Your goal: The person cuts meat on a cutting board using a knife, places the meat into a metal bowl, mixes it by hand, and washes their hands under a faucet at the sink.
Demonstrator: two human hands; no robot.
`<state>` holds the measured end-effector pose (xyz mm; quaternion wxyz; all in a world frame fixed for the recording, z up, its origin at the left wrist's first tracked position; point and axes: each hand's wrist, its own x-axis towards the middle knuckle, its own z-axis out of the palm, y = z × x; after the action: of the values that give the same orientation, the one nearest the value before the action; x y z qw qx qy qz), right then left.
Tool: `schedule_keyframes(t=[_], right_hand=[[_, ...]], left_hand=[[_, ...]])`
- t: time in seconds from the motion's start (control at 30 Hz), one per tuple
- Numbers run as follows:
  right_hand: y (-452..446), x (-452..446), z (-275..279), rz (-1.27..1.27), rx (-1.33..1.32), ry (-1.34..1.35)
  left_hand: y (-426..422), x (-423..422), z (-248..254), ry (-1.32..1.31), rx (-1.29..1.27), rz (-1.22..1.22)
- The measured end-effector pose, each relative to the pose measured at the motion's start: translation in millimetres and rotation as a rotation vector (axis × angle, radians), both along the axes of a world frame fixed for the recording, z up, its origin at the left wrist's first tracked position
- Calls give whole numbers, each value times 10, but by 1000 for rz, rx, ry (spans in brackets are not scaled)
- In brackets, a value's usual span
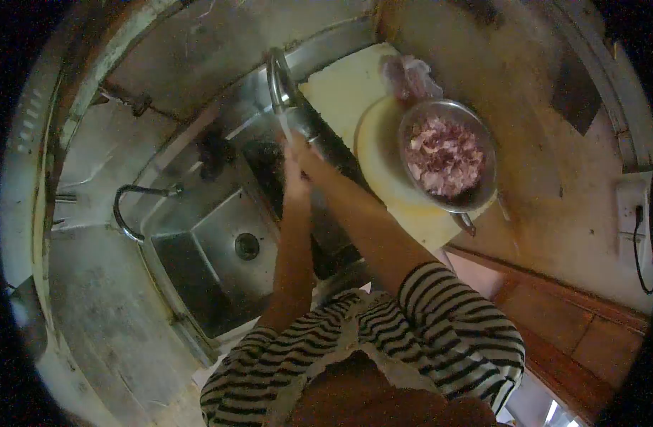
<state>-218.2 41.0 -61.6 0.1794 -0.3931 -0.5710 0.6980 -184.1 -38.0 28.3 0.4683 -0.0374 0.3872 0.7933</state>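
Observation:
My left hand [294, 169] and my right hand [306, 156] are together under the stream of water from the far faucet [275, 78]. They touch and overlap over the dark right-hand part of the sink [333, 249]. Blur and the water smear the fingers, so I cannot make out their shape or anything between them. To the right, a metal bowl [491, 160] holds chopped raw meat [444, 156]. It rests partly over a round cutting board [375, 146], near a plastic bag [408, 77] with reddish contents.
On the left, a second curved faucet [127, 188] stands beside a steel basin [234, 213] with a round drain [247, 246]. A pale yellow board [341, 89] lies under the round one. A knife handle [467, 225] pokes out below the bowl. A cord [641, 267] hangs from the right-hand wall socket.

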Motion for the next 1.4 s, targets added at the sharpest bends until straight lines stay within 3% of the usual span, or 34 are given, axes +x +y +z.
schedule_keyframes(t=[0.03, 0.1, 0.13, 0.2, 0.4, 0.43, 0.5, 0.53, 0.63, 0.7, 0.77, 0.83, 0.87, 1.03, 1.07, 1.13, 1.17, 1.23, 1.27, 1.3, 1.33, 1.37, 1.4], right_hand=[[-5, -3, -114, 54, 104, -101], [-19, 52, -246, 183, 283, -277], [-27, 88, -269, 237, 350, -333], [-80, 145, -321, 264, 429, -337], [-505, 248, -352, -133, 544, 239], [-361, 251, -561, -106, 198, 248], [-237, 346, -337, -24, -627, 621], [-238, 238, -302, -10, -633, 621], [-305, 33, -35, 121, -532, 420], [-441, 61, 466, -112, -224, 311], [-344, 46, 387, -222, -67, 250], [11, -112, -287, 38, 416, -358], [-40, -181, -278, 43, 412, -350], [92, -237, -122, -91, 435, 254], [88, -269, -50, -95, 426, 263], [80, -184, 32, -60, 600, -100], [90, -129, 91, -44, 660, -224], [-39, 108, 208, 153, 745, -371], [-87, 178, 326, 242, 786, -436], [-112, 307, 876, 466, 545, -528], [-212, 380, 777, 467, 537, -530], [-255, 400, 694, 315, 485, -341], [-302, 436, 612, 213, 449, -212]], left_hand=[[-7, -48, -9, 0, 0, 1], [-33, -136, -28, 325, 71, -161], [-65, -122, -25, 326, 72, -157], [-153, -33, -38, 941, -374, -112], [5, 28, -506, 990, -506, 58], [55, 55, -566, 996, -533, 94], [107, 52, -655, 986, -556, 151], [138, -5, -660, 957, -537, 153], [132, -203, -666, 772, -382, 121], [62, -328, -719, 559, -189, 59], [-5, -388, -615, 357, -11, -15], [-32, -392, -550, 283, 81, -20], [-5, -360, -498, 317, 74, 23], [84, -18, 87, 529, -105, 382], [139, 72, 106, 534, -211, 419], [0, 89, 71, 532, -334, 453], [-124, -41, 65, 425, -16, 114], [-261, -177, 120, 911, 218, -149], [-171, -255, -15, 923, 227, -149], [-97, -340, -331, 1063, -133, -102], [-82, -338, -555, 1171, -506, -49], [-72, -348, -590, 1170, -498, -44], [-79, -366, -617, 723, -254, -103]])
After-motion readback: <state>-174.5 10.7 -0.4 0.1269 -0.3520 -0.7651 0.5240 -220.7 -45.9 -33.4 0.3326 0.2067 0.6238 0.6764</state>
